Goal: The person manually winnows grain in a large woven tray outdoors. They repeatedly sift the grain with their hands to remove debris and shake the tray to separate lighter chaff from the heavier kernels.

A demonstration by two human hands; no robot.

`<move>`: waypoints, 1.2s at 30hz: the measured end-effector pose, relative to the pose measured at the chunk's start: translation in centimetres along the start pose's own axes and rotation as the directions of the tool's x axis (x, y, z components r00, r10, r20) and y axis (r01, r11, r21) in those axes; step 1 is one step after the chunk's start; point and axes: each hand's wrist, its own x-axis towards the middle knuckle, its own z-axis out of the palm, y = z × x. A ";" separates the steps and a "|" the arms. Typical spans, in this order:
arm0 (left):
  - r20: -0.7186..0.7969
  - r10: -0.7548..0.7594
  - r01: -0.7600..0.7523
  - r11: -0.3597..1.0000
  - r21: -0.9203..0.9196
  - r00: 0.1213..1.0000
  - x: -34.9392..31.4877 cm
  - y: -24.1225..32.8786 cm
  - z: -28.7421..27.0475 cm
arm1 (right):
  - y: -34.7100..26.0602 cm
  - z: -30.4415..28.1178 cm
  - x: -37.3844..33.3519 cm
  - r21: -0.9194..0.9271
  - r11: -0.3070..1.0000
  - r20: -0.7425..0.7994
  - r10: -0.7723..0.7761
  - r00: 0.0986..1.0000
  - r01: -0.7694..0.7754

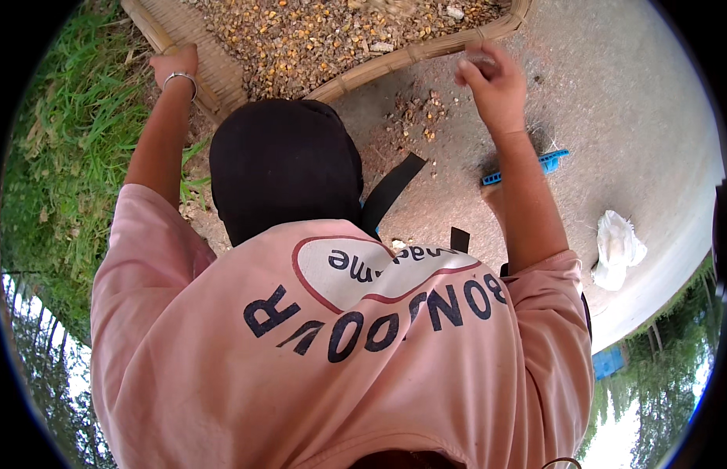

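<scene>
A woven tray with a bamboo rim (422, 55) lies in front of me, cut off by the top edge of the view. It bears a heap of yellow kernels mixed with brown bits (309, 39). At the far left, my left hand (177, 66), with a bracelet at the wrist, is closed on the tray's rim. My right hand (498, 87) is raised by the rim's right part. Its fingers are loosely curled, with the thumb apart from them, and I see nothing held in it. A few pale chunks (381, 47) lie among the kernels.
Spilled kernels (422, 113) lie on the concrete ground (605, 102) below the tray. A blue slotted plastic piece (547, 161) is partly behind my right forearm. Farther right sits a crumpled white plastic bag (617, 248). Grass (74, 148) borders the left side. My dark-clothed knee (285, 168) is close in.
</scene>
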 end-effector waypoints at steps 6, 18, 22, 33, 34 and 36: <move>-0.012 0.017 -0.017 1.000 -0.020 1.000 -0.2 -0.2 0.1 | 11.3 -1.7 -3.4 -0.697 0.710 0.105 -0.034 0.994 0.098; -0.005 0.055 -0.055 0.998 -0.012 0.998 -0.4 -0.3 0.1 | 12.6 0.7 -6.4 -0.766 0.526 0.414 -0.037 0.910 0.370; -0.015 0.048 -0.048 0.998 -0.026 0.999 0.2 -0.6 0.5 | 12.3 -2.0 -7.9 -0.734 0.619 0.377 0.031 0.926 0.278; -0.012 0.055 -0.056 0.997 -0.053 0.998 0.2 -0.6 0.4 | 14.2 1.3 -7.6 -0.755 0.561 0.411 0.002 0.912 0.339; -0.016 0.054 -0.055 0.997 -0.049 0.998 0.2 -0.7 0.4 | 14.4 1.3 -7.6 -0.760 0.540 0.430 0.002 0.903 0.361; -0.020 0.052 -0.053 0.998 -0.044 0.998 0.3 -0.8 0.4 | 14.7 1.2 -7.5 -0.764 0.518 0.450 0.001 0.893 0.384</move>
